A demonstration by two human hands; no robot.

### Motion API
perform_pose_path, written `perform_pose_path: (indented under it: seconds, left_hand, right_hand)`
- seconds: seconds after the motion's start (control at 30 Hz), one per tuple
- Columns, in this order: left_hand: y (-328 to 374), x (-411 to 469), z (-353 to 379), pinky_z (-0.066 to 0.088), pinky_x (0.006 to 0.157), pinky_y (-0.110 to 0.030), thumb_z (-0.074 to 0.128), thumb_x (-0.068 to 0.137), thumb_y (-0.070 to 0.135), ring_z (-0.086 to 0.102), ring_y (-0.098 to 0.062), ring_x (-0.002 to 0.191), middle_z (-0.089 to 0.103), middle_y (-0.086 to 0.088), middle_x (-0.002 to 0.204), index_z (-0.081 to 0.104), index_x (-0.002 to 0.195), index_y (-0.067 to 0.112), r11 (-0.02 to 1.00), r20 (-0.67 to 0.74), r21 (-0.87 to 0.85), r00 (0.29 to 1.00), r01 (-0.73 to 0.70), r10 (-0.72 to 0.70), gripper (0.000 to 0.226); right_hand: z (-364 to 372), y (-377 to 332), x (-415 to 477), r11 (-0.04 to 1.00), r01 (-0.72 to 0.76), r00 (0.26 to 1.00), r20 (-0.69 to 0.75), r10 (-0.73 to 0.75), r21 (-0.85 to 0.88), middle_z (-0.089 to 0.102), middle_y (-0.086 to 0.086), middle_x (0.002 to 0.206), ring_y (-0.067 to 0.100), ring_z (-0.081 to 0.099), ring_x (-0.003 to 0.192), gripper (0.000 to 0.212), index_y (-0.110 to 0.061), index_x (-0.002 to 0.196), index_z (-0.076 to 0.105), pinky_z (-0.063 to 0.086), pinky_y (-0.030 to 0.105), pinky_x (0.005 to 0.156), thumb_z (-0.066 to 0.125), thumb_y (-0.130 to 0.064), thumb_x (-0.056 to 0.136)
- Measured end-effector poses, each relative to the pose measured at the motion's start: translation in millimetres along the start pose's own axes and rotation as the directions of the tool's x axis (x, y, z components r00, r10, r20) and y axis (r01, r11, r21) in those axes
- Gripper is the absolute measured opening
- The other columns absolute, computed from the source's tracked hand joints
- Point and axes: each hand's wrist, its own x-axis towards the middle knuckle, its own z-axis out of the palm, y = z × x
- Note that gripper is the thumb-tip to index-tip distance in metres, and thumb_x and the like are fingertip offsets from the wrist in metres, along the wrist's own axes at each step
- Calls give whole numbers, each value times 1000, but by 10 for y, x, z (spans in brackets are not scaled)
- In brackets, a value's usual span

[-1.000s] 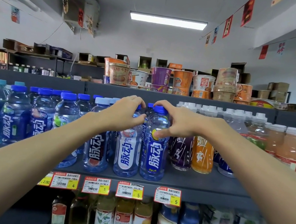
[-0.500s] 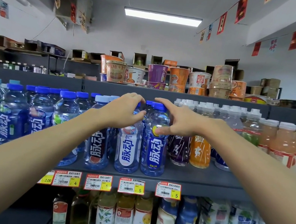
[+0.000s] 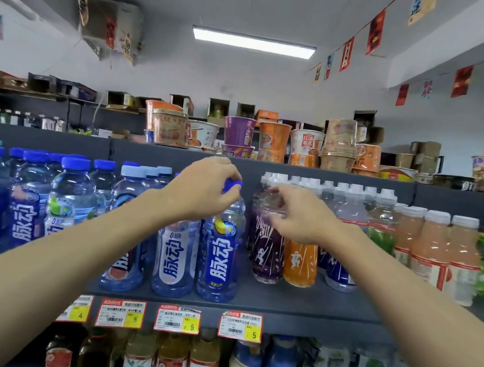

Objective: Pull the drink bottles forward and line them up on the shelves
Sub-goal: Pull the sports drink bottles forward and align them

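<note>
Centrally in the head view, the left hand (image 3: 201, 191) curls over the cap of a blue-labelled bottle (image 3: 218, 262) at the front edge of the middle shelf (image 3: 294, 306); right of it, the right hand (image 3: 301, 218) pinches the clear neck of a purple bottle (image 3: 266, 250), standing further back beside an orange bottle (image 3: 301, 262)

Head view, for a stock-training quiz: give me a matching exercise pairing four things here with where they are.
Things: 1 left hand; 2 right hand; 3 tall purple noodle cup; 4 orange plastic drink bottle.
Places: A top shelf; B on the blue cap of the clear blue-labelled bottle; C just right of the purple drink bottle; D around the purple drink bottle's top.
Pairs: 1-B, 2-D, 3-A, 4-C.
</note>
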Motion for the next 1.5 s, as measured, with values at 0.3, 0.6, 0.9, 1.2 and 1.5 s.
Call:
perform_pose_path:
  seconds: [0.3, 0.6, 0.9, 1.2, 1.5]
  left_hand:
    - [117, 65, -71, 36, 71, -19, 58, 86, 15, 50, 0, 68, 57, 14, 80, 78, 97, 14, 992, -25, -33, 992, 123, -124, 23]
    - [175, 127, -167, 38, 55, -14, 53, 88, 14, 56, -1, 55, 66, 9, 80, 78, 96, 15, 987, 77, -16, 984, 160, -158, 26]
    - [618, 533, -63, 50, 93, -39, 55, 90, 20, 61, -17, 102, 67, -1, 109, 72, 109, 13, 999, 62, 19, 997, 46, -47, 26]
    - [778, 861, 444, 48, 99, -39, 55, 92, 20, 56, -23, 117, 60, -9, 131, 62, 129, 11, 989, 311, 87, 940, 117, -138, 38]
    - [594, 1275, 1027, 48, 98, -49, 72, 80, 28, 46, -34, 123, 43, -13, 132, 47, 131, 11, 930, 376, 283, 865, 234, -332, 59]
  right_hand:
    - [104, 123, 447, 983, -173, 984, -43, 171, -52, 43, 19, 143, 39, 56, 119, 66, -21, 151, 28, 48, 44, 86, 54, -45, 95]
    - [-132, 203, 436, 975, -114, 993, 42, 108, 190, 52, 13, 144, 32, 51, 128, 48, -16, 144, 48, 40, 36, 100, 60, -29, 99]
    - [-483, 412, 164, 958, -10, 997, 82, -14, 288, 53, -4, 129, 10, 58, 104, 56, -18, 145, 46, 42, 24, 85, 66, -35, 95]
    - [-661, 755, -134, 937, -19, 999, 31, 8, 349, 58, -9, 120, 11, 57, 107, 45, -20, 136, 57, 45, 29, 90, 69, -29, 93]
    - [-410, 864, -136, 942, -3, 998, -57, 23, 335, 51, -12, 83, 6, 51, 68, 41, -26, 139, 49, 37, 23, 59, 58, -22, 99]
